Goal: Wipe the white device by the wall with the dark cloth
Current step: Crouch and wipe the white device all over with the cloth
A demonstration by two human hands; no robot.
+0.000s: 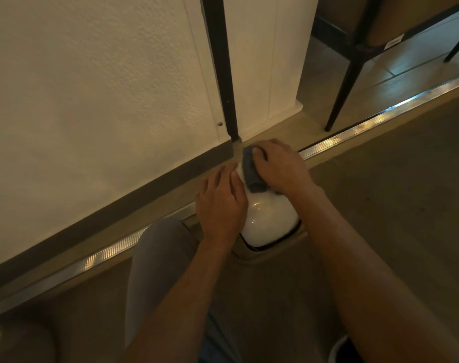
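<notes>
Head view: we note the white device (270,218) on the floor by the wall (92,100), our right hand (280,166) curled onto the dark cloth (250,171) at its far end, left hand (220,203) flat, steadying its left flank, unwiped dome lying nearer us.

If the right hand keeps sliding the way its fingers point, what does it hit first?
Probably the black post at the wall's foot. The right hand presses the dark cloth on the white device, fingers aimed there; depth is unclear.
</notes>
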